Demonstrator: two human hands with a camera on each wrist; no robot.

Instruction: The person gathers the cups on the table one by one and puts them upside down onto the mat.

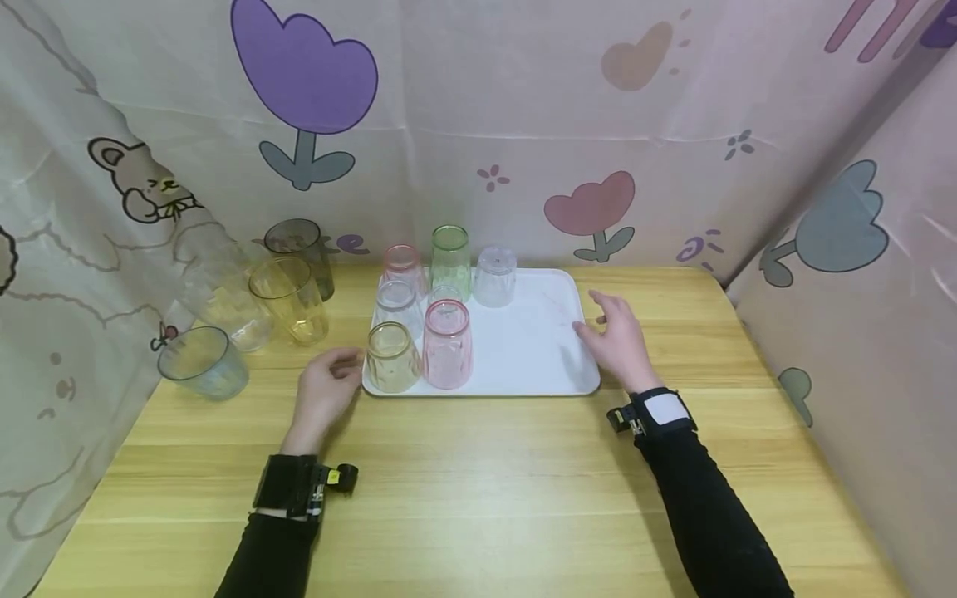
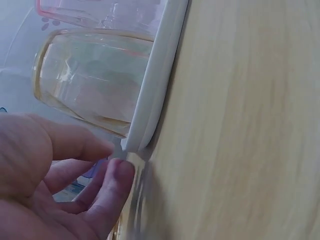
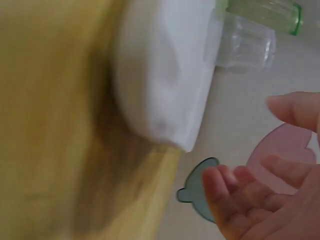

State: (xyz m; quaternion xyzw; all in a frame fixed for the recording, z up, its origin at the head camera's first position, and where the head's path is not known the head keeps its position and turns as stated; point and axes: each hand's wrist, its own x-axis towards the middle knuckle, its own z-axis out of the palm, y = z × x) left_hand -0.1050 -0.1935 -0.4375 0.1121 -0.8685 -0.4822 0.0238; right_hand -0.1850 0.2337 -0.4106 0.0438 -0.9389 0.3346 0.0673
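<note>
A white tray (image 1: 531, 349) lies on the table with several clear tinted glasses on its left and back. My left hand (image 1: 326, 392) is at the tray's left front corner, fingers loosely bent; in the left wrist view its thumb and index fingertips stand right by the corner with nothing pinched between them. Nearest to it is an amber glass (image 1: 393, 365), with a pink glass (image 1: 449, 359) beside it. Across the tray, my right hand (image 1: 622, 345) is by the right edge, thumb and fingers spread. The right wrist view shows its fingers apart from the tray (image 3: 185, 75).
Behind on the tray stand a green glass (image 1: 452, 266), a clear glass (image 1: 496, 278) and a reddish glass (image 1: 404, 264). Left of the tray are a yellow glass (image 1: 290, 303), a dark glass (image 1: 310, 257) and a bluish glass (image 1: 205, 365). Patterned curtains (image 1: 449, 100) border the table.
</note>
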